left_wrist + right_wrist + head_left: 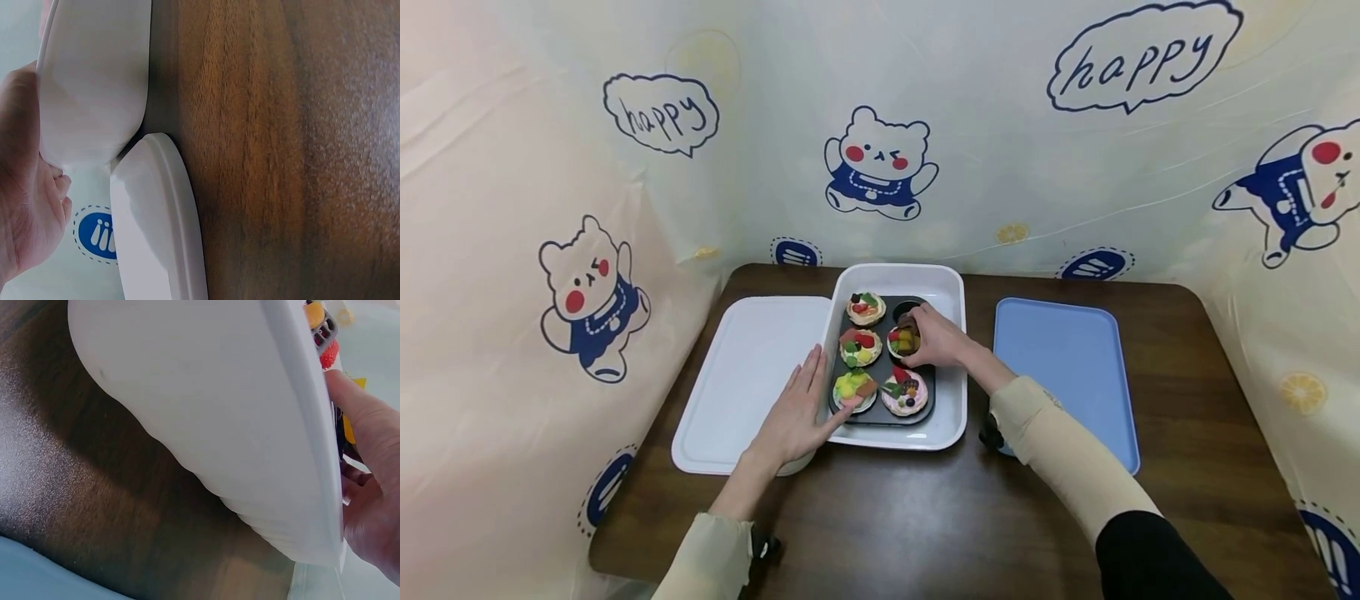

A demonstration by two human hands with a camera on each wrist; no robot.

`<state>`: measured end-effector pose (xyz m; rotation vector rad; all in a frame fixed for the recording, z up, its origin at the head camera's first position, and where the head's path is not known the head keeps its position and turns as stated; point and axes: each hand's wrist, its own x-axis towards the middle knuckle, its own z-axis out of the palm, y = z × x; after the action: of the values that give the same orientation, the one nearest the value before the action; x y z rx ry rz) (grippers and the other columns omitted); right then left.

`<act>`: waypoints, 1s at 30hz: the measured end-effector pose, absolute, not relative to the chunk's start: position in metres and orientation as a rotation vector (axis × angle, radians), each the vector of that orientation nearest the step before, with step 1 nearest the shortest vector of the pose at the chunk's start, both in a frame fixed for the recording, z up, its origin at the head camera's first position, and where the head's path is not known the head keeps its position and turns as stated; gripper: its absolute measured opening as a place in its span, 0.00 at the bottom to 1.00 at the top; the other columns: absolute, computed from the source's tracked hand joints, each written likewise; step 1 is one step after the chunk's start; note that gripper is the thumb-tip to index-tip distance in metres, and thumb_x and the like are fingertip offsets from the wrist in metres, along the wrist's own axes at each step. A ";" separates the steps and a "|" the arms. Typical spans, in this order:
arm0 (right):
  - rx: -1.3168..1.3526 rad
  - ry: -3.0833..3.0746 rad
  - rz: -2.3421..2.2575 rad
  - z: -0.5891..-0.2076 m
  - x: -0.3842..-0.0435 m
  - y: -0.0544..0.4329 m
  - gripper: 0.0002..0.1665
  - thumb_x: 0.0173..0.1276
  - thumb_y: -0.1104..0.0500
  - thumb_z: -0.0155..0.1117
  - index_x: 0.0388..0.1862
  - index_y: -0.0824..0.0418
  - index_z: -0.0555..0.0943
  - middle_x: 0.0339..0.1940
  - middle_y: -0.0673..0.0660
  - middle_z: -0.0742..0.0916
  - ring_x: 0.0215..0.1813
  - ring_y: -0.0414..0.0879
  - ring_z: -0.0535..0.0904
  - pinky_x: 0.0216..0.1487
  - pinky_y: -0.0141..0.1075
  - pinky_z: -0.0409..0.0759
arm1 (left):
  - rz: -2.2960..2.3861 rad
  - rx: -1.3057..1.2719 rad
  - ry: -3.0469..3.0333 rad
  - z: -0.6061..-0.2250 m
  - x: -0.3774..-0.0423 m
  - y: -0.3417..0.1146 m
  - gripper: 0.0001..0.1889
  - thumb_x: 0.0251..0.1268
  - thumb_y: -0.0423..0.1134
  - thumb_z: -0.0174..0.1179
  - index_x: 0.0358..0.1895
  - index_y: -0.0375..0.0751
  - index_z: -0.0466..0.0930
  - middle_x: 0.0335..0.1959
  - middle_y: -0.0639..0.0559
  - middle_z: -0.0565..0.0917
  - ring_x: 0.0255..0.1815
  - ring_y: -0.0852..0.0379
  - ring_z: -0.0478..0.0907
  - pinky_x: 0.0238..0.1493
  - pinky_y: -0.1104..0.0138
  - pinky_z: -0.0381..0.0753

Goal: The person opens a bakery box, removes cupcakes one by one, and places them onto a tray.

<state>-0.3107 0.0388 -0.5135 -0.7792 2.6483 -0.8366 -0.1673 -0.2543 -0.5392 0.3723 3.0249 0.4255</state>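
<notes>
A dark muffin tin lies inside a deep white tray. Several toy fruit tarts sit in its cups, among them a pink one at the near right and a green-topped one at the near left. With thumb and fingers, my right hand pinches a tart topped with yellow and brown pieces at the middle right cup. The far right cup shows a dark hollow. My left hand rests on the white tray's left rim, fingers straight, thumb reaching over the rim beside the green-topped tart.
To the left lies a flat white tray, partly under my left hand and touching the deep tray. A blue tray lies to the right, with my right forearm across its near part. All stand on a brown wooden table before a printed curtain.
</notes>
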 end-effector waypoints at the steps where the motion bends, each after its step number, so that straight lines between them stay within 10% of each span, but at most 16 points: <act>1: -0.784 2.642 -0.856 -0.514 -0.311 0.040 0.46 0.64 0.48 0.84 0.73 0.68 0.76 0.68 0.66 0.79 0.64 0.55 0.78 0.74 0.50 0.82 | 0.429 0.371 3.024 -0.539 -0.167 -0.254 0.59 0.76 0.76 0.51 0.91 0.37 0.41 0.95 0.41 0.43 0.95 0.42 0.45 0.94 0.45 0.52; 30: -0.722 2.573 -1.167 -0.515 -0.309 0.053 0.40 0.65 0.59 0.82 0.73 0.67 0.76 0.67 0.66 0.87 0.67 0.59 0.85 0.74 0.55 0.83 | 0.456 0.361 3.007 -0.542 -0.168 -0.255 0.59 0.76 0.76 0.51 0.92 0.38 0.40 0.95 0.43 0.41 0.96 0.43 0.44 0.94 0.45 0.51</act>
<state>-0.3094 0.0529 -0.5145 -0.7224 2.5729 -1.1667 -0.1682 -0.2548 -0.5423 0.3613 3.0073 0.4560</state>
